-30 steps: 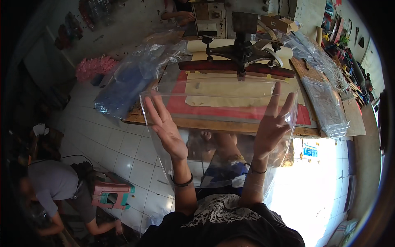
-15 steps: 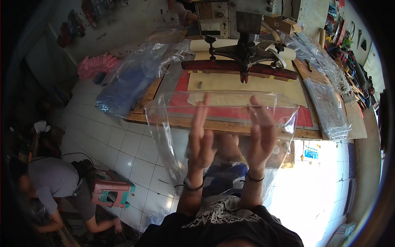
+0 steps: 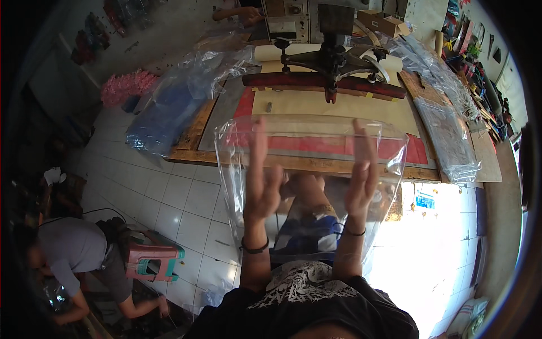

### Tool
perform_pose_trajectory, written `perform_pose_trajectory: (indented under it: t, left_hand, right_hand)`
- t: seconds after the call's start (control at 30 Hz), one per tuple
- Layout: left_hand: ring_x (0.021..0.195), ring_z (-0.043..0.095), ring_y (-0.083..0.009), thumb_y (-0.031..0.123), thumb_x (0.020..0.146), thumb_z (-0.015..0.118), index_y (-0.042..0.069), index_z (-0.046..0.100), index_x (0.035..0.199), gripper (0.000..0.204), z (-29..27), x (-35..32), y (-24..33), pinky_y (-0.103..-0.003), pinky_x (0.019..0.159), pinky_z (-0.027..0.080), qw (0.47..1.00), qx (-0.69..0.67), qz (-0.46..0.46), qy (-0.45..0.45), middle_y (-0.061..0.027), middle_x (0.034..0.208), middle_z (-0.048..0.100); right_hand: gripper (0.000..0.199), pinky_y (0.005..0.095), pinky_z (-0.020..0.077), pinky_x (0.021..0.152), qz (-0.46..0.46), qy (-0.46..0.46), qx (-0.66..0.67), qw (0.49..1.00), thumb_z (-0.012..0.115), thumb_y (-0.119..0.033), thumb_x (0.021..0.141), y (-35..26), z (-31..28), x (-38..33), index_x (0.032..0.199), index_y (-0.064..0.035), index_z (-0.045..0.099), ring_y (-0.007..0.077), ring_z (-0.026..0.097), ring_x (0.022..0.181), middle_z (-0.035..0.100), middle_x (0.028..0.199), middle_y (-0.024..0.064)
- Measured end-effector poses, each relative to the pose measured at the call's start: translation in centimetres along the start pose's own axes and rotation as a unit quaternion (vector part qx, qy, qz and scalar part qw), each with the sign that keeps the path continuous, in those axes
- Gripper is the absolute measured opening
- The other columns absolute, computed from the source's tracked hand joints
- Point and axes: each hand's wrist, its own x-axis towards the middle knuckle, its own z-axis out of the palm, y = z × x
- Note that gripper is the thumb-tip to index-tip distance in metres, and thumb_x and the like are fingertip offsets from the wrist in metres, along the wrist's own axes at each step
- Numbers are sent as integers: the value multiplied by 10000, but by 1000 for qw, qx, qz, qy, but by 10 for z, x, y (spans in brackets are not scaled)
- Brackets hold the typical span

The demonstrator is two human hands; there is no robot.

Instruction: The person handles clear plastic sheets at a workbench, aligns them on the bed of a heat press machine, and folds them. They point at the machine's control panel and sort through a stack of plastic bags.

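A clear plastic bag is spread in front of me, with a curved rim at its far end. My left hand lies along its left part, fingers stretched out toward the rim. My right hand is held the same way along the right part, palms roughly facing each other. The hands seem to be inside the bag, but the clear film makes this hard to tell. Beyond the bag is a worktable with a red and cream surface.
A dark press arm with a long red bar hangs over the table. Folded plastic sheets lie at its left and right. At lower left, a person bends beside a pink and green stool. Another person's hand shows behind the table.
My hands have moved farther apart, the left one shifting left, and the bag has changed shape around them. The view has shifted slightly.
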Motion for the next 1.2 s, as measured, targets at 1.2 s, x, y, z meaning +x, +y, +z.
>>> perform_pose_trajectory:
  t: [1.2]
  left_hand:
    - [1491, 140, -267, 522, 1033, 239, 70, 125, 1552, 697, 56, -8, -61, -415, 1207, 98, 985, -92, -141, -37, -142, 1606, 181]
  right_hand:
    - [537, 434, 230, 1168, 95, -6, -118, 988, 311, -323, 1065, 43, -13, -14, 1486, 11, 311, 308, 294, 1442, 386, 1504, 203]
